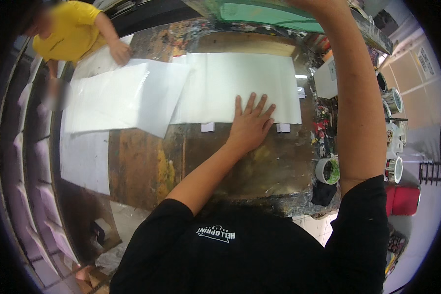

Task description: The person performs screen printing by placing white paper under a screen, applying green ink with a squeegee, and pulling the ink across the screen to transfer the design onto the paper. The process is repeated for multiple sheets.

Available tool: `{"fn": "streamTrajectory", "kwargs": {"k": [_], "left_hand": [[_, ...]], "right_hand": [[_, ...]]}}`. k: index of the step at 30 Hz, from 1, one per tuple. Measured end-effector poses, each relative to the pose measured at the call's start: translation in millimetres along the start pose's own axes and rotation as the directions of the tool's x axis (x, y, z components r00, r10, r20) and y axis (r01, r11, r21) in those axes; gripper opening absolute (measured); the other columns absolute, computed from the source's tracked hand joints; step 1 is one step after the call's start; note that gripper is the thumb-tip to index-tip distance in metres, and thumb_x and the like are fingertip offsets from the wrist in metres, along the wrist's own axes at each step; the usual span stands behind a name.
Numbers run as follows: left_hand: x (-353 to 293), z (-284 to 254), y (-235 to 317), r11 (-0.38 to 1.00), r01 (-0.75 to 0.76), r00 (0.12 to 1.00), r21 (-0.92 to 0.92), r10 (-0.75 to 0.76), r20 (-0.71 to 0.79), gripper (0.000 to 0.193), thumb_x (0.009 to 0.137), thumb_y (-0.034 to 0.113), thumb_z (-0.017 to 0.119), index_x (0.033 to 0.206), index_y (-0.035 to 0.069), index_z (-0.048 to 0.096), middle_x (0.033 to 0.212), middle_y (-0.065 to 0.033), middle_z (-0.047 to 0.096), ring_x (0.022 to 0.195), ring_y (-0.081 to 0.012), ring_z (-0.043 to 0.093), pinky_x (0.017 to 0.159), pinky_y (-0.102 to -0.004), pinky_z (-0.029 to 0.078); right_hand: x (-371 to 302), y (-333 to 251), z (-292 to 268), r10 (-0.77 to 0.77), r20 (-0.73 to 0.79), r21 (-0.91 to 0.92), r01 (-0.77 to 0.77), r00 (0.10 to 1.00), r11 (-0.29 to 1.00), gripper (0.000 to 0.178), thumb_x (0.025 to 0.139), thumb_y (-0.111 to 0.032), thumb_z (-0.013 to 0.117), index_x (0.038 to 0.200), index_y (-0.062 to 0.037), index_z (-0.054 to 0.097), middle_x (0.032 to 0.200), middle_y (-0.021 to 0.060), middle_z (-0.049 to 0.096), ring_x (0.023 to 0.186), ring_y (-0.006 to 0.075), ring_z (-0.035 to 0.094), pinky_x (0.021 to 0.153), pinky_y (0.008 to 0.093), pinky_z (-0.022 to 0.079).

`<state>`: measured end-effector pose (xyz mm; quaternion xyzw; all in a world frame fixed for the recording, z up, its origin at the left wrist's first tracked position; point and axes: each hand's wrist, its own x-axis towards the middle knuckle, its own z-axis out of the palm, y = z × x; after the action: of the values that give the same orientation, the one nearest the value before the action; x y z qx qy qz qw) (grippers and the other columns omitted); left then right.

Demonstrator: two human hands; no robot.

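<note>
My left hand (251, 122) lies flat with fingers spread on a white sheet (220, 88) on the worktable, pressing near its front right part. Small white tabs (208, 127) show at the sheet's front edge. My right arm reaches up past the right side to the top edge of the head view, where the hand is cut off. Near that wrist a green screen in a frame (269, 17) is raised at the far side. On the left, a person in a yellow shirt (73, 29) has a hand (120, 52) at another white sheet (112, 98), which overlaps mine.
The paint-stained table (147, 161) bears another pale sheet (85, 159) at the left. A cup with green stuff (327, 170) and a dark cloth (323, 193) sit at its right edge. Several paint cans (393, 102) and a red container (403, 200) stand beyond. Shelf racks (46, 196) line the left.
</note>
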<state>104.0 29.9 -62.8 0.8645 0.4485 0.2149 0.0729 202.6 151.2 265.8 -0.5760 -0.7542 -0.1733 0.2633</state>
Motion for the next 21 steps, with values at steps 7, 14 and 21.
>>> {"fn": "streamTrajectory", "kwargs": {"k": [7, 14, 21], "left_hand": [[9, -97, -17, 0.786, 0.285, 0.873, -0.548, -0.449, -0.189, 0.088, 0.089, 0.049, 0.081, 0.157, 0.005, 0.046, 0.137, -0.0161, 0.064, 0.122, -0.0341, 0.064, 0.105, -0.0501, 0.049], [-26, -162, -35, 0.5, 0.228, 0.881, -0.836, -0.472, -0.041, 0.125, 0.062, 0.046, 0.102, 0.157, -0.006, 0.04, 0.129, -0.0211, 0.069, 0.118, -0.0301, 0.067, 0.104, -0.0397, 0.052], [-94, -82, -50, 0.863, 0.473, 0.859, -0.179, -0.496, -0.123, 0.118, 0.055, 0.06, 0.097, 0.147, -0.002, 0.057, 0.103, -0.0103, 0.058, 0.101, -0.0265, 0.056, 0.092, -0.0414, 0.046]], "right_hand": [[-28, -9, -6, -0.044, 0.062, 0.119, 0.037, 0.997, 0.992, 0.078, 0.094, -0.075, 0.051, 0.086, -0.0019, 0.076, 0.085, 0.0206, 0.074, 0.085, 0.0347, 0.072, 0.078, 0.0498, 0.054], [-158, -14, 47, -0.19, 0.226, 0.152, 0.158, 0.955, 0.976, 0.035, 0.088, -0.036, 0.07, 0.105, -0.0055, 0.067, 0.095, 0.017, 0.069, 0.097, 0.0386, 0.066, 0.083, 0.0525, 0.051], [-263, -29, 93, -0.123, 0.552, 0.154, 0.045, 0.825, 0.987, 0.036, 0.079, -0.016, 0.075, 0.113, -0.0123, 0.065, 0.106, 0.0084, 0.068, 0.101, 0.0322, 0.064, 0.088, 0.0502, 0.045]]}}
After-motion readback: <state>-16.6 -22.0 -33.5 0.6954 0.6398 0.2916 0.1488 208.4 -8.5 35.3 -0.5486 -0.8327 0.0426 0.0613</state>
